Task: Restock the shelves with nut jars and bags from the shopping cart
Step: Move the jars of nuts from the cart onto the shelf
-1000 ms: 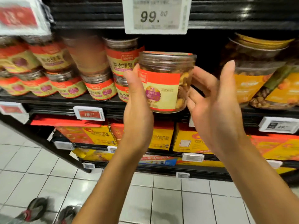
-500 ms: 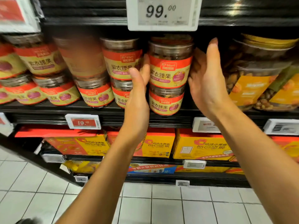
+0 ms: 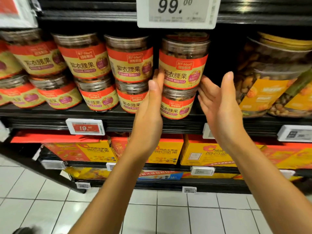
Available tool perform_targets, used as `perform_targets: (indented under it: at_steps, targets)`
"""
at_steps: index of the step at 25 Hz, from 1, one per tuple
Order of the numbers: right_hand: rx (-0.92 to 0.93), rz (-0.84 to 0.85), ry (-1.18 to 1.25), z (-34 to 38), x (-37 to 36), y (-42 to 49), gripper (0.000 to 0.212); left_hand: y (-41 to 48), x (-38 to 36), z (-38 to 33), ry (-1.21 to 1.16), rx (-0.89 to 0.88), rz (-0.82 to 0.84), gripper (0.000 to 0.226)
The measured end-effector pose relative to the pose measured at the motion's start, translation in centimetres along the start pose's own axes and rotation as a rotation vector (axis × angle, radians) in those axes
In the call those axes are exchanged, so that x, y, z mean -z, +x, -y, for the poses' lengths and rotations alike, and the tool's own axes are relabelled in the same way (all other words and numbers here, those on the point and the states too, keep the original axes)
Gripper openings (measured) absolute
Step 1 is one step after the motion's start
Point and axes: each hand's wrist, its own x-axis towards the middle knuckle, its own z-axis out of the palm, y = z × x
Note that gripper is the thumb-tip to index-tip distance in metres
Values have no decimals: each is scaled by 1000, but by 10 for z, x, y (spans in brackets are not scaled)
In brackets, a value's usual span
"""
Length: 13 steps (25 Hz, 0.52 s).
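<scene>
The top jar stands on the shelf, stacked on a lower jar at the right end of the row; the left hand and right hand flank it, fingers straight and slack, grasping nothing, fingertips right at its sides.

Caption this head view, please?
Left hand and right hand flank a nut jar stacked on a lower jar on the shelf.

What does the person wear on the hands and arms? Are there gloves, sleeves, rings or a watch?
Nothing that shows. The left hand and the right hand are bare: no gloves, no rings. The left forearm and the right forearm are bare to the picture's edge, with no sleeve, watch or bracelet in view.
</scene>
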Motion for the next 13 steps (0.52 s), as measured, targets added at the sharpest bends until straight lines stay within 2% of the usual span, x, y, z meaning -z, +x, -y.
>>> perform_targets:
  at_steps: [3, 7, 13]
  targets:
    - [-16, -9, 18, -2, 1, 3, 76, -13, 0, 5, 75, 29, -82, 58]
    - [13, -21, 94, -8, -8, 15, 59, -30, -18, 12, 147, 64, -43, 56]
    - [44, -40, 60, -15, -14, 28, 65, -21, -9, 19, 101, 71, -87, 57]
